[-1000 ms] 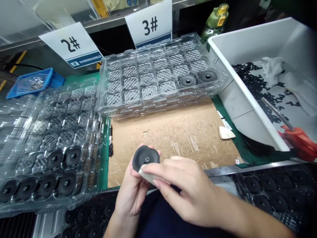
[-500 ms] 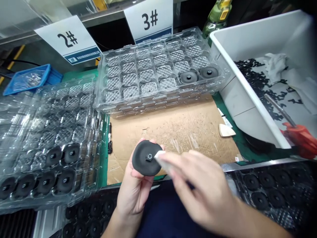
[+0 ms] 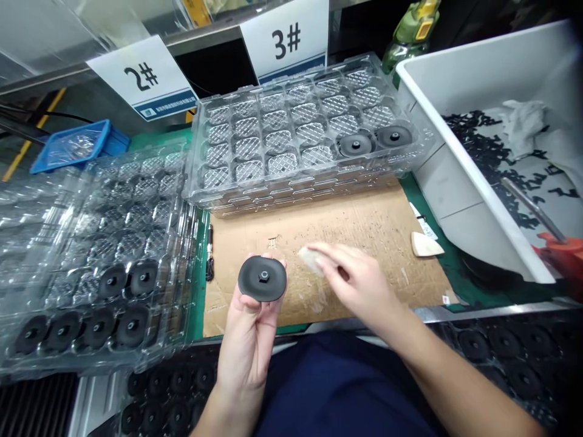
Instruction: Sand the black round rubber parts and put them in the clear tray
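My left hand (image 3: 250, 331) grips a black rounded disc (image 3: 248, 280) by its edges, its face with a small central hub turned up toward me. To the right, my right hand (image 3: 359, 279) pinches a small off-white pad (image 3: 310, 260), apart from the disc and above the brown cardboard sheet (image 3: 364, 230). Behind both hands, a stack of clear plastic trays (image 3: 282, 197) holds two similar black discs (image 3: 356, 144) in its near right pockets. Another clear tray (image 3: 155, 346) on the left carries several such discs in its near rows.
A white bin (image 3: 473, 224) with small black parts and a white cloth stands at the right, a red-handled tool (image 3: 560, 249) by its rim. A cream wedge-shaped piece (image 3: 426, 244) and a black pen-like item (image 3: 209, 255) flank the cardboard. A blue basket (image 3: 102, 136) sits far left.
My right hand has drawn the off-white pad away from the disc's face to the right. The disc in my left hand has shifted slightly and tilted flatter.
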A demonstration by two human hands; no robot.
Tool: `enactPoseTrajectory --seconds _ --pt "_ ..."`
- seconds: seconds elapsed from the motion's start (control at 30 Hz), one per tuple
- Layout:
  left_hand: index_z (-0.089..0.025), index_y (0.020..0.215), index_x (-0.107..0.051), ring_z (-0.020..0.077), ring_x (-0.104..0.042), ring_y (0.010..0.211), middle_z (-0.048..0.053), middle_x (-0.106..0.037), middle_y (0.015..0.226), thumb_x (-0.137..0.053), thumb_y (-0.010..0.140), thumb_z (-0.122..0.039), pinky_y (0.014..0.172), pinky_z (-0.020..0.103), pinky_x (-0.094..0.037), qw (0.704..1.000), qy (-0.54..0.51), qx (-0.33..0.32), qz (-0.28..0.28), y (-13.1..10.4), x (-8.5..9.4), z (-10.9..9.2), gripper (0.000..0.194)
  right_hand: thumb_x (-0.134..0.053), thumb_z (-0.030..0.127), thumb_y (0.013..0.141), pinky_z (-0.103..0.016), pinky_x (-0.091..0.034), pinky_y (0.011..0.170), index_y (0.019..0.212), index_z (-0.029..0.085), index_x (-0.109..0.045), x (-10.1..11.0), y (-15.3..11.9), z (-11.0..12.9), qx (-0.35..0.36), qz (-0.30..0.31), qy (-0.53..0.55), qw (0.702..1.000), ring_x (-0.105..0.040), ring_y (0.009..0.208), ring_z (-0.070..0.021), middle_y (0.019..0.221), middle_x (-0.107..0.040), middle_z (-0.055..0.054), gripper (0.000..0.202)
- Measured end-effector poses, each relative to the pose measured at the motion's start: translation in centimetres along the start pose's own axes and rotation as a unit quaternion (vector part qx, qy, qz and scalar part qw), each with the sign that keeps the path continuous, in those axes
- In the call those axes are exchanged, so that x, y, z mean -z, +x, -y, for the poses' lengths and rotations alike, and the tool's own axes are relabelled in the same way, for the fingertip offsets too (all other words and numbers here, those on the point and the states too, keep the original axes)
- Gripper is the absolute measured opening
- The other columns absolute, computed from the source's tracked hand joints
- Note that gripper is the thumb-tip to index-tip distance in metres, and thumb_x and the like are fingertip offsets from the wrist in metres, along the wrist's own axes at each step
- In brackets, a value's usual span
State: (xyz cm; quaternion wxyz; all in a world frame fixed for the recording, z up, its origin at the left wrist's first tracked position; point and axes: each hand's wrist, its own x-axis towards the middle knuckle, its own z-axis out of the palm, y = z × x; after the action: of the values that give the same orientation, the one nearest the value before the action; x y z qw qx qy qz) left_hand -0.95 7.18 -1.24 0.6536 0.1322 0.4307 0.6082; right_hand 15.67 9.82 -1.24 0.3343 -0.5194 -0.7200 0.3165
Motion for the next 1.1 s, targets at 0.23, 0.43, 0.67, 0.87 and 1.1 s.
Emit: enactPoseTrajectory --seconds 0.23,0.43,0.67,0.87,1.1 --pt "-0.026 0.115 -0.059 0.0248 -0.052 0.117 0.004 -0.062 0.121 -0.066 0.074 -0.033 0.098 0.032 -0.046 1.000 0.004 -0.005 -0.007 0.2 0.0 -0.2 0.042 -0.045 0.020 0.089 -0.029 -0.051 0.074 0.116 0.025 -0.059 -2.8 -3.7 -4.2 -0.068 0.056 0.007 0.996 -0.063 0.084 -0.0155 0.094 -0.068 -0.002 0.031" --pt "-0.022 0.115 -0.058 0.0246 -0.054 0.115 0.006 -0.062 0.120 -0.066 0.076 -0.028 0.097 0.031 -0.045 0.999 0.033 -0.015 0.021 0.0 -0.1 0.2 0.041 -0.045 0.019 0.090 -0.027 -0.049 0.080 0.120 0.024 -0.054 -0.2 -2.3 -0.1 -0.038 0.003 0.032 0.999 -0.060 0.096 -0.0150 0.111 -0.064 -0.002 0.032" --pt "-0.028 0.116 -0.057 0.0205 -0.056 0.112 0.001 -0.063 0.118 -0.062 0.077 -0.011 0.090 0.022 -0.049 0.998 0.050 -0.039 0.015 -0.8 -0.5 0.0 0.043 -0.044 0.008 0.087 -0.030 -0.048 0.074 0.118 0.016 -0.055 0.8 -1.3 3.9 0.127 0.056 0.031 0.990 -0.059 0.081 -0.0151 0.093 -0.067 -0.005 0.034" --pt "-0.031 0.114 -0.058 0.0180 -0.060 0.106 -0.001 -0.065 0.114 -0.067 0.075 -0.017 0.086 0.021 -0.051 0.998 0.049 -0.026 -0.014 -0.8 0.0 0.2 0.043 -0.045 0.010 0.087 -0.028 -0.049 0.074 0.118 0.015 -0.055 0.8 -1.1 3.3 0.133 0.077 0.069 0.986 -0.060 0.082 -0.0139 0.094 -0.067 -0.005 0.033" --pt "-0.031 0.114 -0.058 0.0191 -0.059 0.107 -0.001 -0.064 0.114 -0.066 0.076 -0.017 0.087 0.023 -0.051 0.999 0.037 -0.006 0.016 -0.7 0.1 0.1 0.042 -0.045 0.011 0.088 -0.028 -0.048 0.080 0.118 0.018 -0.056 1.3 -0.5 3.3 0.116 0.085 0.070 0.987 -0.061 0.087 -0.0130 0.098 -0.068 -0.003 0.032"
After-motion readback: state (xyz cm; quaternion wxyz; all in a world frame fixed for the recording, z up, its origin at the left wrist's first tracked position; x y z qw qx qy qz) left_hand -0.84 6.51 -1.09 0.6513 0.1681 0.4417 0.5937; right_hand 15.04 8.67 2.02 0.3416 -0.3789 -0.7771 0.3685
